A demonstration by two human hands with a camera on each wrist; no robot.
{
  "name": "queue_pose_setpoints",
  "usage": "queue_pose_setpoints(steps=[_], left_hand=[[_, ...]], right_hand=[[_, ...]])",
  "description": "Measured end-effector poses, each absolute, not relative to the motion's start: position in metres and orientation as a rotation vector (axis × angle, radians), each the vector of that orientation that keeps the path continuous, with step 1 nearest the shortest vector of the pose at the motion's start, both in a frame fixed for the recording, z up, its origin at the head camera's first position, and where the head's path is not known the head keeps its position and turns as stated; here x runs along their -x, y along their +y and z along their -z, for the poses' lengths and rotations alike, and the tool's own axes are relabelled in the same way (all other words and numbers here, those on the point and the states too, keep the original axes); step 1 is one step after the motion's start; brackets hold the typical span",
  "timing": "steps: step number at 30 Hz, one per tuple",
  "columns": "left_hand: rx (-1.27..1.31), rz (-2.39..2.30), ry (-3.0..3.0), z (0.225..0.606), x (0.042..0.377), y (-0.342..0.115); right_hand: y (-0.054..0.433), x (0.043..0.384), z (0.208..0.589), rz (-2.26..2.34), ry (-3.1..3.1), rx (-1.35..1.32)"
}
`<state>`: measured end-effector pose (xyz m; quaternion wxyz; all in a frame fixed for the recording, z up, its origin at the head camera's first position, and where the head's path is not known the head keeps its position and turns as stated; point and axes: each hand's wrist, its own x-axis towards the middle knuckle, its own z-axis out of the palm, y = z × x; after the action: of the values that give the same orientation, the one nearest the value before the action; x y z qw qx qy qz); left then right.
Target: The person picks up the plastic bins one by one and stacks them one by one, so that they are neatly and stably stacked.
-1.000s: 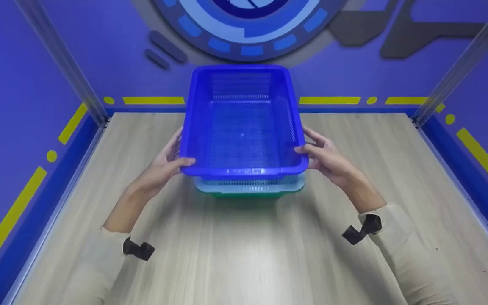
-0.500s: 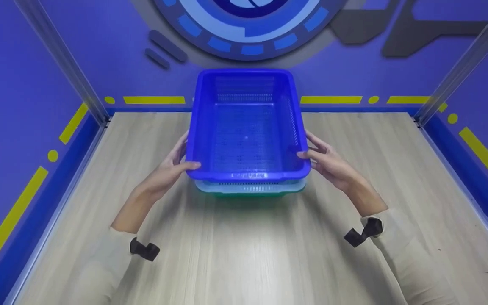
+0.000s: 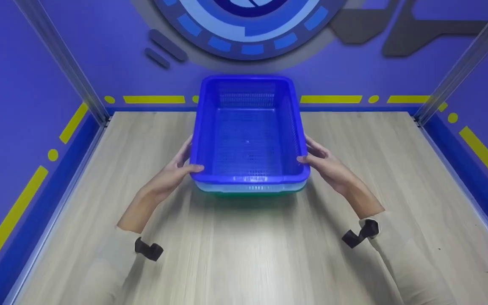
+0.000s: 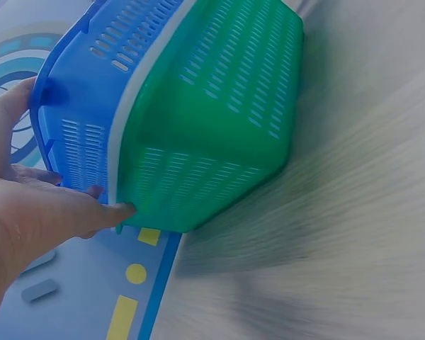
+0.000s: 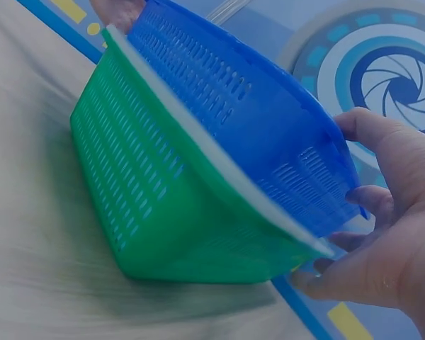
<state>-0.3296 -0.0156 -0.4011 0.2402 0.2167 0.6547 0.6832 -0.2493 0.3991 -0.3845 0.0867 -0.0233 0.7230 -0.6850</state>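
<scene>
A blue plastic basket (image 3: 248, 140) with slotted sides sits partly inside a pale light-blue basket (image 3: 252, 187), which is nested in a green basket (image 4: 212, 106) standing on the table. My left hand (image 3: 167, 178) grips the blue basket's left side, thumb over the rim and fingers along the outer wall. On the opposite side my right hand (image 3: 333, 167) holds the blue basket the same way. In both wrist views, much of the blue wall stands above the pale rim. One fingertip of the left hand lies by the green basket's rim in the left wrist view.
The baskets stand on a wood-grain table (image 3: 244, 250) near its back edge. A blue printed back wall (image 3: 151, 80) with yellow dashes rises behind them. Metal posts (image 3: 64, 63) mark the corners, and blue side walls (image 3: 11, 106) flank the table.
Both hands have lowered the blue basket, shifting it slightly right and toward the person. Less of the pale basket shows under its front rim. The lower baskets have stayed in place.
</scene>
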Motion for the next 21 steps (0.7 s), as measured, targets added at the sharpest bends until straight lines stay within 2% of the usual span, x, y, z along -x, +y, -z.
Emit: queue_pose_setpoints(steps=[21], left_hand=[[-0.453,-1.799,1.853,0.424,0.334,-0.011]], right_hand=[[0.407,0.251,0.416,2.105,1.969,0.058]])
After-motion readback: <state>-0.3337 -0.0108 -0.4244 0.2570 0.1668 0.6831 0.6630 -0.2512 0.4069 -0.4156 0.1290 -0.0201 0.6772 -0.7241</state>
